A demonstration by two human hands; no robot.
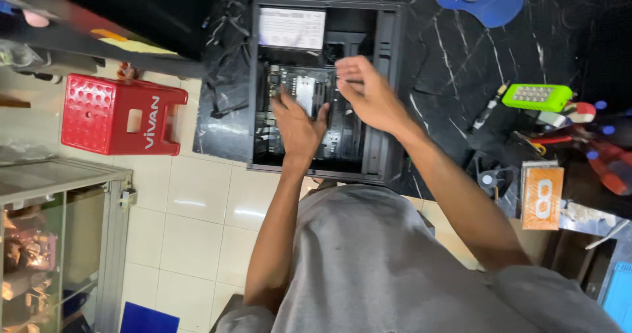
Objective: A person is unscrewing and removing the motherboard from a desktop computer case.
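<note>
Computer case [388,96] lies open on its side on the dark table [454,76], interior facing up for access; left hand [297,127] presses flat, fingers spread, on the board [299,89] inside; right hand [368,92], at three o'clock, hovers half-curled, empty.

A single head camera is looking steeply down from above the person's shoulders, facing toward twelve o'clock. It is sitting close over the open case [322,89], with floor [197,201] showing at eight o'clock.
</note>
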